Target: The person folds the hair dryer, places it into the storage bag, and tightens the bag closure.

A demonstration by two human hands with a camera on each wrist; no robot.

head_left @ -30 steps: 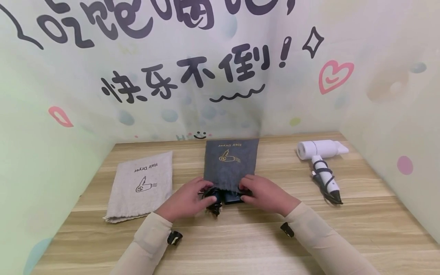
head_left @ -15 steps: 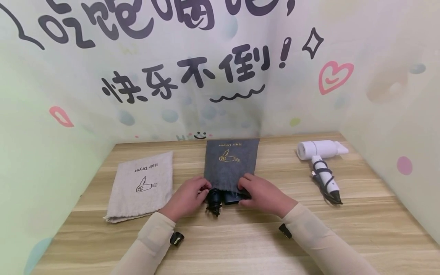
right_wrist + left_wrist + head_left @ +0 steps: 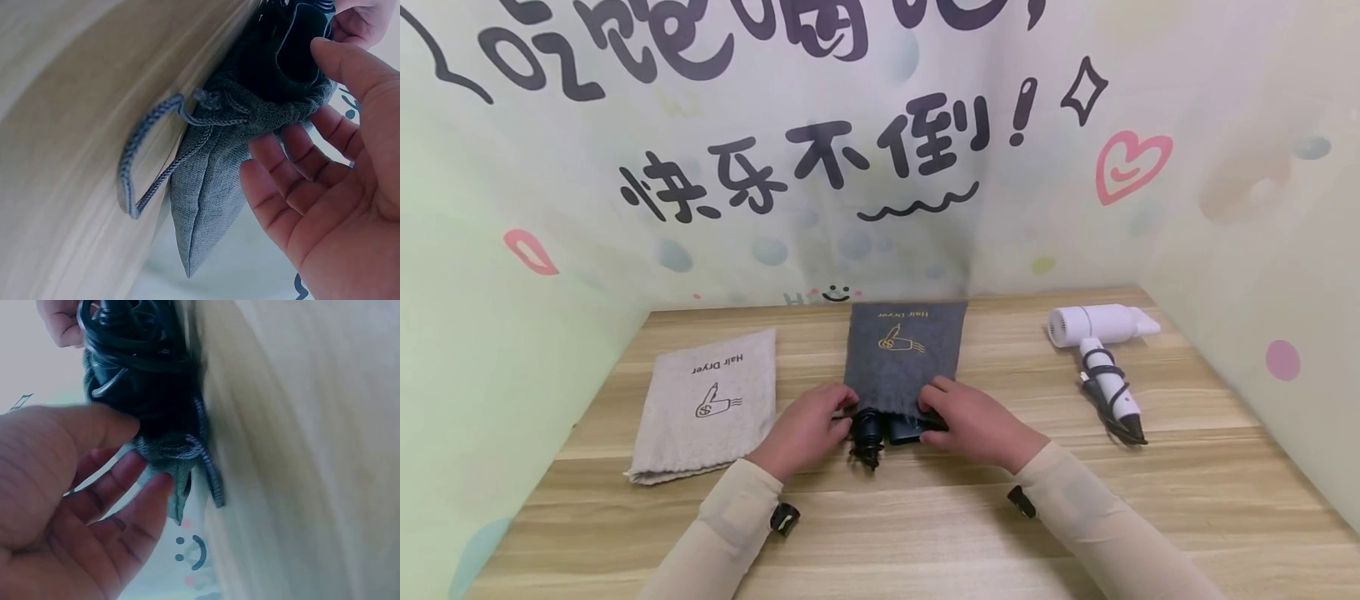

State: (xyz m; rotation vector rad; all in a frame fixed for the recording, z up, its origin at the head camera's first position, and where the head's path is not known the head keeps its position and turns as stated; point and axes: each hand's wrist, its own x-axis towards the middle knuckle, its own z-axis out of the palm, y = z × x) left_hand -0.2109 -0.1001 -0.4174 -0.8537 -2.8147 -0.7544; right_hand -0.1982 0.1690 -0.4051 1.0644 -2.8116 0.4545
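A dark grey drawstring bag, printed "Hair Dryer" with a gold drawing, lies on the table with its mouth toward me. Out of that mouth stick parts of a black hair dryer, its cord wound in loops. At the mouth's left corner my left hand pinches the bag's edge between thumb and fingers. My right hand holds the right side of the mouth, thumb at the dryer's round end, fingers outside the cloth. A grey drawstring loops out at the side. Most of the dryer is hidden inside.
To the left a beige "Hair Dryer" bag lies flat. A white hair dryer, black cord wrapped round its handle, lies at the right. Printed cloth walls stand behind and beside the wooden table.
My left thumb has drawn back from the black dryer's handle to the bag's edge. The right hand has shifted slightly left, its fingers still on the mouth. The bag has barely moved.
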